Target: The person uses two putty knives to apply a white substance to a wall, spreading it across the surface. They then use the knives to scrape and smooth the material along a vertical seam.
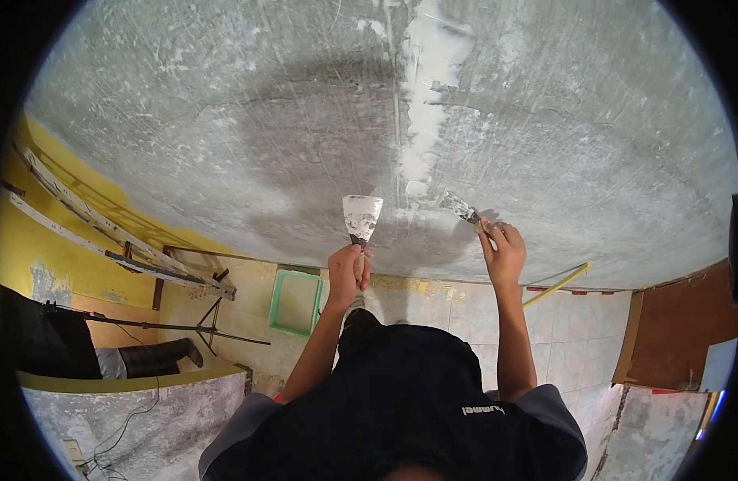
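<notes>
My left hand (353, 268) is closed round the handle of a wide putty knife (362, 215), its blade pointing up and coated with white filler. In my right hand (503, 250) is a narrower putty knife (460, 205), held by the handle with its smeared blade against or very close to the grey wall (585, 152). Up the wall runs a vertical strip of white filler (425, 104), rough at its edges. The narrower blade is just right of the strip's lower end; the wide one sits lower, to its left.
A wooden ladder (104, 216) leans at the left beside a yellow wall (64, 264). On the tiled floor (561, 345) are a green-rimmed tray (275, 301) and a tripod (212, 325). A yellow stick (557, 284) and a brown wooden panel (681, 329) are at right. Another person's legs (156, 357) show at far left.
</notes>
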`<state>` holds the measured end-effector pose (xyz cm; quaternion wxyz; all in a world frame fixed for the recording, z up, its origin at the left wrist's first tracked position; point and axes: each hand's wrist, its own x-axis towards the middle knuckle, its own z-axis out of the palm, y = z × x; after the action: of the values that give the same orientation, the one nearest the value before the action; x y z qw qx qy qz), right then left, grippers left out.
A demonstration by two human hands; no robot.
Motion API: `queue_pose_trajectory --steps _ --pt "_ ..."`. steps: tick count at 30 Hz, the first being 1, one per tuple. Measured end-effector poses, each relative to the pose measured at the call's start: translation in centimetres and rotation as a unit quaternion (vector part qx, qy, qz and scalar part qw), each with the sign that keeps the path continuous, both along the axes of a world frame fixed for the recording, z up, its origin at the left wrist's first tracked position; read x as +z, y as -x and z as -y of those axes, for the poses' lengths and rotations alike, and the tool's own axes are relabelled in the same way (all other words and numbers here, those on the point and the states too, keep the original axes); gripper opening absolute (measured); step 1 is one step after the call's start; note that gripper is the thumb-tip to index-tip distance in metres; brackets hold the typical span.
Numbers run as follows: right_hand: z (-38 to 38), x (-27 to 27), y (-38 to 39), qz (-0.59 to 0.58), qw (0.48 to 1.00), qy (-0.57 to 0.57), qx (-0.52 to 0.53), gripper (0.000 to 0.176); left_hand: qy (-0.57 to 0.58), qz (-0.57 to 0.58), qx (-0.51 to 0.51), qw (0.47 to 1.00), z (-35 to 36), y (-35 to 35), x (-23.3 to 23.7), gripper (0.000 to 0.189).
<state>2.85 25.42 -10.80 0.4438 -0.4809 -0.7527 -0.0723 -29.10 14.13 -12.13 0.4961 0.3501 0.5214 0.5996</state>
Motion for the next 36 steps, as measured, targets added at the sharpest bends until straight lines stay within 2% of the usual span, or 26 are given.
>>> queue_pose_trajectory --steps 1,3,6,10,16,18,20,24,32,35,36 --pt "0.0 0.3 0.4 0.001 1.0 0.0 0.002 0.016 -0.001 0.005 0.001 1.0 0.1 0.0 -0.1 0.042" --pt "0.5 0.3 2.0 -0.063 0.995 -0.035 0.071 0.016 -0.001 0.009 0.001 1.0 0.3 -0.1 -0.2 0.042" --pt "0.0 0.8 5.3 -0.061 0.992 -0.052 0.094 0.015 0.005 0.012 -0.007 1.0 0.1 -0.7 -0.3 0.042" --pt "-1.5 0.6 5.0 -0.062 0.997 -0.021 0.051 0.016 -0.001 0.01 -0.015 1.0 -0.1 -1.0 -0.3 0.041" --pt "0.8 -0.6 0.6 -0.035 0.999 -0.032 0.0 0.027 0.016 0.009 0.002 1.0 0.6 -0.8 -0.7 0.041" --pt "0.8 -1.0 1.5 -0.052 0.997 -0.051 0.006 0.025 0.017 0.016 0.004 1.0 0.6 -1.0 -1.3 0.041" --pt "0.5 -1.0 3.3 -0.044 0.994 -0.08 0.067 0.021 0.02 0.026 0.007 0.999 0.5 -1.5 -1.6 0.042" --pt "-2.0 -2.4 5.1 -0.032 0.997 -0.032 0.068 0.016 0.023 0.037 -0.005 0.999 0.0 -2.3 -1.9 0.041" --pt "0.2 -2.7 -0.9 -0.013 0.999 -0.037 0.004 0.014 0.031 0.044 -0.002 0.999 0.6 -1.2 -1.6 0.041" --pt "0.1 -3.1 1.7 -0.032 0.994 -0.056 0.092 0.015 0.042 0.032 -0.002 0.999 0.5 -1.4 -2.1 0.041" --pt "-0.2 -3.1 3.2 -0.032 0.994 -0.055 0.089 0.015 0.043 0.032 -0.005 0.999 0.4 -1.5 -2.2 0.041"
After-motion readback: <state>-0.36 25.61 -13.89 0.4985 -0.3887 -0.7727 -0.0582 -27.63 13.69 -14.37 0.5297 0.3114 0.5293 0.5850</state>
